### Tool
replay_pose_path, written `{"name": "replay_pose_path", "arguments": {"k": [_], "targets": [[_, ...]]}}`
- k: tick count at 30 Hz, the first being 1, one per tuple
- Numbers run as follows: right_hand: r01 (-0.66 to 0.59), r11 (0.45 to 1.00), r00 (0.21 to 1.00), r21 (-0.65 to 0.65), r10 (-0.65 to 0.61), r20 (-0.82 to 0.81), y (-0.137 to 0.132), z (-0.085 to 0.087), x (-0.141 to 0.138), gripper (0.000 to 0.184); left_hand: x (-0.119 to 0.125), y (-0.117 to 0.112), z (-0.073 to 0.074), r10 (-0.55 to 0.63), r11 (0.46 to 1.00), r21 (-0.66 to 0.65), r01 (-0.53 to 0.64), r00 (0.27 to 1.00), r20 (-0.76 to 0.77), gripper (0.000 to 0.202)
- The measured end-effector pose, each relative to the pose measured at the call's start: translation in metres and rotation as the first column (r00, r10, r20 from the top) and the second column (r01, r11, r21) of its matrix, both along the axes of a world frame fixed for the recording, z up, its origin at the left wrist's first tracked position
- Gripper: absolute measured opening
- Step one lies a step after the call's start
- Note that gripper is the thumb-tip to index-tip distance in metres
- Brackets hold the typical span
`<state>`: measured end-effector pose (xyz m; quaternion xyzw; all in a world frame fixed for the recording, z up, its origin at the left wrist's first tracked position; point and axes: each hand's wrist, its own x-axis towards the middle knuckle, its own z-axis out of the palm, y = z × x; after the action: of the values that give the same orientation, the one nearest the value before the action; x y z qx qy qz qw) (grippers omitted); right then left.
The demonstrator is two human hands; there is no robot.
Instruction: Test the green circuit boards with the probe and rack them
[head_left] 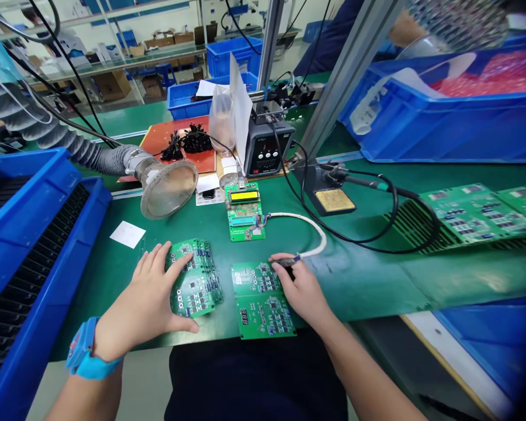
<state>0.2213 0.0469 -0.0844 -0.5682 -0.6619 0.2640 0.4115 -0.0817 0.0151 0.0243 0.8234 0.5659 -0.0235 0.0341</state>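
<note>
My left hand, a blue band on its wrist, rests with spread fingers on a stack of green circuit boards. In my right hand is the dark connector of a white-sleeved cable, pinched at the upper right edge of a two-part circuit board panel. That panel lies flat near the table's front edge; a small digit display shows on its lower part. The cable runs back to a green programmer board with a lit yellow screen. My fingers partly hide the connector's tip.
At the back stands a soldering station, with its iron in a holder. A fume extraction hood hangs at left beside blue bins. More circuit boards lie right, before a large blue crate. A person works behind.
</note>
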Motion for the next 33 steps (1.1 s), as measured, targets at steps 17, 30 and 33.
{"name": "replay_pose_path", "arguments": {"k": [17, 30, 33], "targets": [[-0.023, 0.999, 0.999, 0.030, 0.022, 0.050, 0.005, 0.003, 0.003, 0.019, 0.128, -0.040, -0.042, -0.236, 0.954, -0.094, 0.284, 0.907, 0.349, 0.063], [-0.053, 0.991, 0.992, 0.122, 0.039, 0.120, 0.011, 0.005, 0.001, 0.011, 0.142, -0.013, -0.087, -0.092, 0.996, 0.040, 0.084, 0.944, 0.316, 0.030], [-0.042, 0.990, 0.993, 0.137, 0.026, 0.120, 0.011, 0.003, 0.001, 0.011, 0.141, -0.012, -0.086, -0.098, 0.995, 0.052, 0.086, 0.938, 0.333, 0.027]]}}
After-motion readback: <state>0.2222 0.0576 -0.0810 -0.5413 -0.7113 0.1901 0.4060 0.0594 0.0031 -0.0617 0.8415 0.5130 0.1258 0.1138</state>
